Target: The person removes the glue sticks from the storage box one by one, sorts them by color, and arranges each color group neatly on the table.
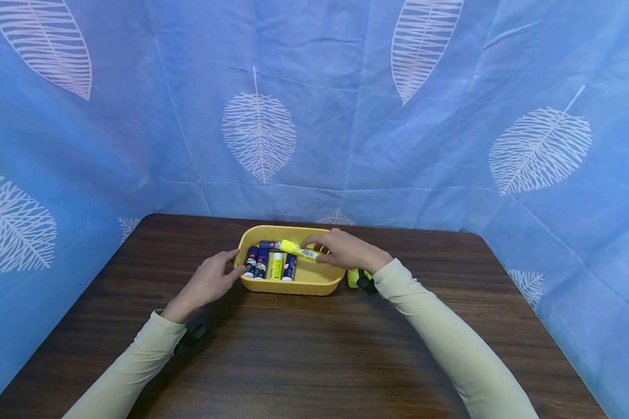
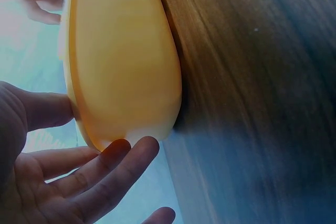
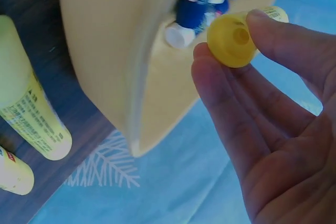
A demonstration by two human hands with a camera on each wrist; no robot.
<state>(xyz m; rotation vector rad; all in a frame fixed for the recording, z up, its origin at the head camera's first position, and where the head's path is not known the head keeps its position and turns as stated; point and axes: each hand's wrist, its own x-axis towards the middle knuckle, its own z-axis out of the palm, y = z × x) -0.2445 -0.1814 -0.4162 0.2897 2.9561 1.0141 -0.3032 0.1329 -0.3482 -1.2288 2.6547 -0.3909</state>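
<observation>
My right hand [image 1: 346,250] pinches a yellow glue stick [image 1: 296,249] between thumb and fingers, over the inside of a yellow plastic basket [image 1: 288,287]. In the right wrist view the round yellow base of this glue stick [image 3: 226,45] faces the camera. Inside the basket, dark blue glue sticks [image 1: 261,265] and a yellow one [image 1: 276,266] lie side by side, with another dark blue one [image 1: 269,245] crosswise behind them. My left hand [image 1: 212,279] touches the basket's left end, fingers spread and fairly straight, thumb at the rim [image 2: 72,77].
Two more yellow glue sticks [image 3: 39,116] lie on the dark wooden table [image 1: 314,349], just right of the basket and partly hidden by the right wrist in the head view. A blue cloth [image 1: 314,145] with white leaf prints hangs behind the table.
</observation>
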